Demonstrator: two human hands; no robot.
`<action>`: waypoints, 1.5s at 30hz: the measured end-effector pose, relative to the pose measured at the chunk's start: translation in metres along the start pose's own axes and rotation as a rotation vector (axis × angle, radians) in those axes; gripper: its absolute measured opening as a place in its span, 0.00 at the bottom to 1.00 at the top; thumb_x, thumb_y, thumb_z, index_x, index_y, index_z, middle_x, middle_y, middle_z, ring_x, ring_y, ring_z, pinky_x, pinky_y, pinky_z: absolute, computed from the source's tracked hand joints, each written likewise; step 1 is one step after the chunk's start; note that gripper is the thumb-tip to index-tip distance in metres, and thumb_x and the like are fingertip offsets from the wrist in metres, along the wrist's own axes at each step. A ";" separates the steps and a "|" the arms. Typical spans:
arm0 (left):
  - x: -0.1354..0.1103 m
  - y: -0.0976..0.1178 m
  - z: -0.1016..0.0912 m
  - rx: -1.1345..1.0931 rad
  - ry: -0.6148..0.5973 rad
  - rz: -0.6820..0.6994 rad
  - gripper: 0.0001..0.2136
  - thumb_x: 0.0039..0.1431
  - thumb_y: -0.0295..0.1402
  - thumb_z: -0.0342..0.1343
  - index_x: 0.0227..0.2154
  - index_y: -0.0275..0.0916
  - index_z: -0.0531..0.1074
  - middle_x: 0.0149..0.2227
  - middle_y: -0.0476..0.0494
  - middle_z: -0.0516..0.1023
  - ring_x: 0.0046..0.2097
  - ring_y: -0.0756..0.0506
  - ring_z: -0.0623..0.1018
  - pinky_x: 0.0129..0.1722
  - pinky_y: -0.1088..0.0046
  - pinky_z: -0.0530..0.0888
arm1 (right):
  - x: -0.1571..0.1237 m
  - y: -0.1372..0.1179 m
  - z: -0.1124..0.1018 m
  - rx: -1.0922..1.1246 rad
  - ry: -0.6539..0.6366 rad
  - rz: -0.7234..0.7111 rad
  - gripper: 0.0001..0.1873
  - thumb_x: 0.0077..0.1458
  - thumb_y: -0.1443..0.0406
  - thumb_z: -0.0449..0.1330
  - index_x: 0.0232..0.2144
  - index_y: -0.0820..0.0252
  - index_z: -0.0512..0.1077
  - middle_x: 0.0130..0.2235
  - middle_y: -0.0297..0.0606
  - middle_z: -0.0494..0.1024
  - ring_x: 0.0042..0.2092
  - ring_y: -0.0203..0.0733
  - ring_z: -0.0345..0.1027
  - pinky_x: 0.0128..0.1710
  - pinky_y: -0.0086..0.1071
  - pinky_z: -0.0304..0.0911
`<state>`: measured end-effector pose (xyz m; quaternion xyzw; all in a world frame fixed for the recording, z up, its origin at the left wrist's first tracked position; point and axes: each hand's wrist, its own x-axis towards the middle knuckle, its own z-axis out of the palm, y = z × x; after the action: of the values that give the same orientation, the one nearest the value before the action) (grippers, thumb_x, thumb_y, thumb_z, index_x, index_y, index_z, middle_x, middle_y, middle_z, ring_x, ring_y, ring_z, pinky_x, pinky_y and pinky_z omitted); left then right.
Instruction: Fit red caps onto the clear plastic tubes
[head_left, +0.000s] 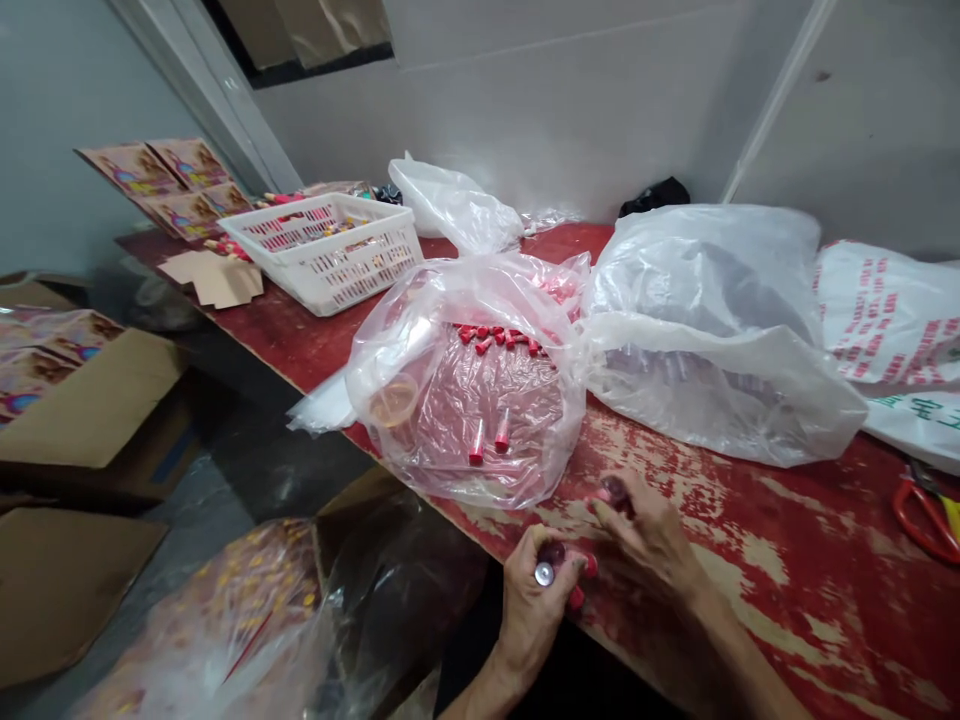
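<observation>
My left hand [525,595] is closed round several small pieces at the table's front edge. Among them are a dark purple piece with a round silvery end [544,574] and red ends. To its right, my right hand [656,535] pinches a small red piece with a dark purple rounded part [615,492], blurred by motion. Just beyond both hands lies an open clear plastic bag [506,485]. Two small red tubes with clear upper parts stand in it, one of them a red tube [476,443] on the left. Several more red pieces [510,338] lie deeper inside.
Behind the bag stands a white slotted basket [352,270]. A large translucent sack [712,270] and a printed white sack [892,310] fill the right side, with red-handled scissors [922,515] nearby. Cardboard boxes [97,400] and a bag of yellow-dotted pieces [247,610] are lower left.
</observation>
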<state>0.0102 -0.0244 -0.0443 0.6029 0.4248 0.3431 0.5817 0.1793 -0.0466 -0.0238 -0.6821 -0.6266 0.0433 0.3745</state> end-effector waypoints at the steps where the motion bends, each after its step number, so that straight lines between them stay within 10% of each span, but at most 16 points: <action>1: 0.002 0.000 0.002 0.106 0.007 0.095 0.07 0.53 0.35 0.58 0.31 0.38 0.68 0.29 0.46 0.74 0.27 0.48 0.74 0.27 0.74 0.72 | -0.014 0.007 -0.007 -0.054 0.049 -0.014 0.08 0.61 0.60 0.51 0.37 0.58 0.64 0.28 0.32 0.70 0.27 0.36 0.66 0.25 0.27 0.59; 9: 0.010 0.004 0.030 0.566 -0.122 0.718 0.08 0.56 0.24 0.50 0.39 0.37 0.70 0.34 0.40 0.75 0.37 0.43 0.74 0.37 0.67 0.74 | -0.077 0.032 0.000 -0.163 0.097 -0.032 0.12 0.64 0.59 0.47 0.43 0.59 0.64 0.34 0.39 0.74 0.33 0.41 0.72 0.30 0.31 0.68; 31: 0.016 -0.003 0.000 0.474 -0.210 0.633 0.18 0.53 0.36 0.60 0.47 0.42 0.73 0.42 0.40 0.78 0.43 0.41 0.75 0.42 0.64 0.74 | -0.065 -0.011 0.023 0.125 -0.155 -0.009 0.15 0.55 0.71 0.47 0.46 0.58 0.59 0.40 0.43 0.71 0.39 0.44 0.68 0.35 0.38 0.68; 37: 0.014 0.005 -0.011 0.111 -0.049 0.314 0.08 0.49 0.29 0.62 0.34 0.41 0.78 0.35 0.44 0.79 0.40 0.43 0.75 0.42 0.67 0.72 | -0.039 -0.016 0.012 0.185 -0.376 -0.085 0.15 0.59 0.69 0.47 0.48 0.56 0.62 0.45 0.44 0.70 0.46 0.43 0.67 0.44 0.38 0.67; 42: 0.011 0.001 -0.014 -0.391 0.051 -0.104 0.11 0.49 0.37 0.62 0.32 0.37 0.71 0.24 0.50 0.74 0.21 0.52 0.71 0.23 0.77 0.68 | 0.018 -0.029 0.012 0.060 -0.104 -0.017 0.11 0.61 0.66 0.45 0.39 0.59 0.67 0.37 0.42 0.73 0.38 0.42 0.69 0.39 0.34 0.65; 45: 0.010 -0.001 -0.017 -0.475 0.049 -0.104 0.12 0.46 0.37 0.63 0.32 0.37 0.70 0.23 0.52 0.74 0.22 0.52 0.72 0.24 0.78 0.68 | 0.068 -0.047 0.039 -0.099 -0.257 0.022 0.13 0.63 0.66 0.43 0.40 0.60 0.67 0.40 0.41 0.73 0.42 0.39 0.68 0.43 0.30 0.61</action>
<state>-0.0012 -0.0089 -0.0446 0.4179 0.3766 0.4177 0.7135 0.1341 0.0285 0.0023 -0.6955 -0.6632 0.1033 0.2566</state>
